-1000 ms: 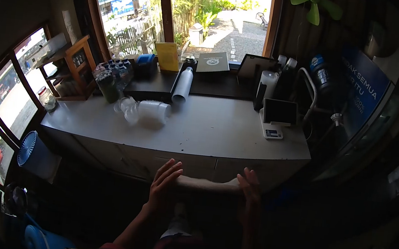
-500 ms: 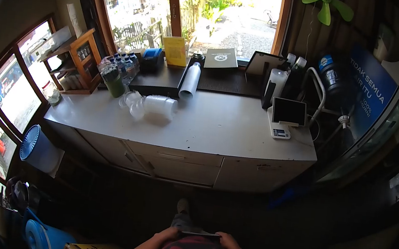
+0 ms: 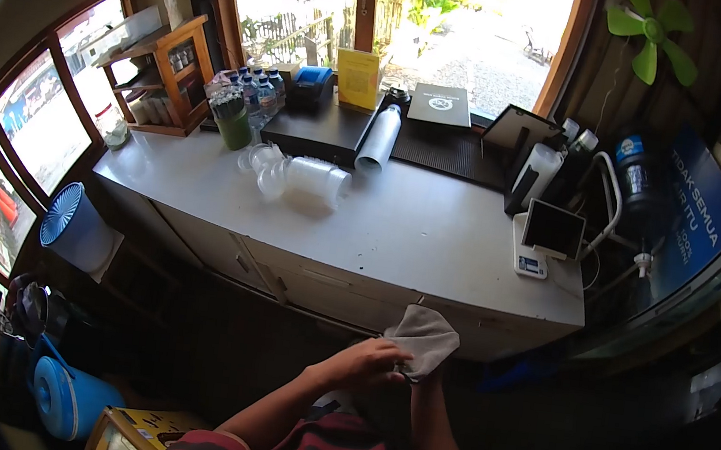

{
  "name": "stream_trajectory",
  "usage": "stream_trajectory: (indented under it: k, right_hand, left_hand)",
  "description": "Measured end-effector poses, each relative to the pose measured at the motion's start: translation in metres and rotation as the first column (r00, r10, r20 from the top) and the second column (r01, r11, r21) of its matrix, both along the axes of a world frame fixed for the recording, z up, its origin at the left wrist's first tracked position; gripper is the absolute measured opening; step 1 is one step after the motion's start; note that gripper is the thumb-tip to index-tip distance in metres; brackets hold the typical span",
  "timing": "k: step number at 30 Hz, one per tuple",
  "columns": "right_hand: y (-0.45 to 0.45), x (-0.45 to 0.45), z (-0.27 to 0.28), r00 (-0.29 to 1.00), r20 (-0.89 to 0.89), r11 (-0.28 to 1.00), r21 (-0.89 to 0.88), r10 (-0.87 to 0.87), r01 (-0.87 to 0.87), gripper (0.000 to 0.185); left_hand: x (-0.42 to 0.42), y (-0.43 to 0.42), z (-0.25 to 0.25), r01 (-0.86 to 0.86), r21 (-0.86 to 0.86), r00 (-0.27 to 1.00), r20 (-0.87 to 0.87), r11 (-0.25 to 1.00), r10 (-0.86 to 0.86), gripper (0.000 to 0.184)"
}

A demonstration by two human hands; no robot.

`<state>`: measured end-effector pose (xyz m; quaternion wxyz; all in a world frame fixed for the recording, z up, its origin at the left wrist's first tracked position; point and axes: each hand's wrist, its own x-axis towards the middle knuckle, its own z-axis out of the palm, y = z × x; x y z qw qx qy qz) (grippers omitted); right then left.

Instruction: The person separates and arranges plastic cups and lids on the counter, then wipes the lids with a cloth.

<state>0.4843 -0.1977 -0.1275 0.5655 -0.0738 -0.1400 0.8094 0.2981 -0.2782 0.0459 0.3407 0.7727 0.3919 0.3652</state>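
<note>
A grey cloth (image 3: 427,339) is held up in front of my body, near the front of the counter. At its left edge, the fingers of my left hand (image 3: 372,360) are bent in and closed on the fabric. My right forearm rises beneath the cloth, which covers most of my right hand (image 3: 416,378), so its fingers are hidden. Beyond the cloth, a row of clear plastic cups (image 3: 308,179) lies on its side on the white counter (image 3: 432,224).
A card terminal with a tablet (image 3: 546,233) stands at the counter's right end. Toward the back are a silver cylinder (image 3: 379,143), a yellow sign (image 3: 357,80), water bottles (image 3: 267,94) and a wooden shelf (image 3: 173,75). Blue containers (image 3: 69,401) sit at lower left.
Both hands have risen from my waist toward the counter. The grey cloth now shows spread out at my hands. The view has shifted, so the counter appears further right.
</note>
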Motion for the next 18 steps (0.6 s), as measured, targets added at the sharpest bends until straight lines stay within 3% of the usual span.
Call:
stream_trajectory:
  k: [1,2,3,4,5,6,7,8,10,12,14,15,16,17,18]
  right_hand:
    - [0.013,-0.005,0.030,0.995,0.096,0.984,0.174,0.009,-0.026,0.050]
    - [0.014,-0.020,0.064,0.793,0.538,0.891,0.454,-0.284,0.011,0.050]
    - [0.017,-0.033,0.113,0.618,0.690,0.839,0.537,-0.376,-0.089,0.040]
    - [0.022,-0.036,0.148,0.349,0.743,0.715,0.659,-0.571,-0.233,0.032]
    - [0.030,-0.036,0.175,-0.030,0.562,0.503,0.715,-0.827,-0.486,0.025]
    - [0.039,-0.037,0.186,-0.277,0.227,0.358,0.624,-0.934,-0.695,0.018]
    - [0.050,-0.038,0.188,-0.368,-0.019,0.302,0.533,-0.930,-0.790,0.012]
    - [0.073,-0.024,0.119,-0.492,-0.068,0.443,0.342,-0.868,-0.829,0.025]
    - [0.088,-0.044,0.177,-0.565,0.050,0.549,0.321,-0.824,-0.772,0.015]
    - [0.110,-0.048,0.189,-0.550,0.268,0.606,0.464,-0.791,-0.646,0.010]
    - [0.138,-0.046,0.181,-0.250,0.704,0.746,0.607,-0.665,-0.275,0.008]
    - [0.151,-0.047,0.181,-0.150,0.760,0.774,0.609,-0.632,-0.175,0.007]
    - [0.160,-0.051,0.185,-0.134,0.765,0.776,0.613,-0.629,-0.148,0.008]
    - [0.168,-0.056,0.192,-0.182,0.743,0.765,0.621,-0.644,-0.172,0.009]
    - [0.163,-0.071,0.227,-0.325,0.658,0.733,0.621,-0.679,-0.275,0.008]
  left_hand:
    - [-0.013,0.019,0.004,-0.117,0.061,0.993,0.008,0.991,0.117,0.027]
    - [-0.030,0.039,0.006,-0.231,0.118,0.973,0.023,0.966,0.230,0.025]
    - [-0.050,0.063,0.003,-0.393,0.139,0.918,0.007,0.909,0.396,0.023]
    - [-0.071,0.088,-0.004,-0.539,0.161,0.837,-0.007,0.827,0.547,0.022]
    - [-0.094,0.116,-0.012,-0.609,0.214,0.773,-0.056,0.764,0.632,0.023]
    - [-0.117,0.145,-0.017,-0.665,0.277,0.699,-0.098,0.694,0.709,0.024]
    - [-0.138,0.173,-0.022,-0.671,0.381,0.630,-0.159,0.635,0.761,0.025]
    - [-0.156,0.201,-0.024,-0.664,0.483,0.548,-0.204,0.570,0.811,0.026]
    - [-0.183,0.247,-0.023,-0.644,0.546,0.471,-0.269,0.536,0.840,0.027]
    - [-0.199,0.281,-0.021,-0.601,0.552,0.452,-0.361,0.578,0.815,0.028]
    - [-0.213,0.309,-0.027,-0.555,0.521,0.445,-0.473,0.649,0.760,0.026]
    - [-0.220,0.320,-0.033,-0.537,0.535,0.455,-0.468,0.652,0.758,0.022]
    - [-0.222,0.328,-0.028,-0.544,0.527,0.444,-0.480,0.653,0.757,0.020]
    - [-0.226,0.330,-0.025,-0.550,0.514,0.433,-0.499,0.658,0.751,0.018]
    - [-0.230,0.333,-0.022,-0.557,0.500,0.422,-0.517,0.663,0.745,0.016]
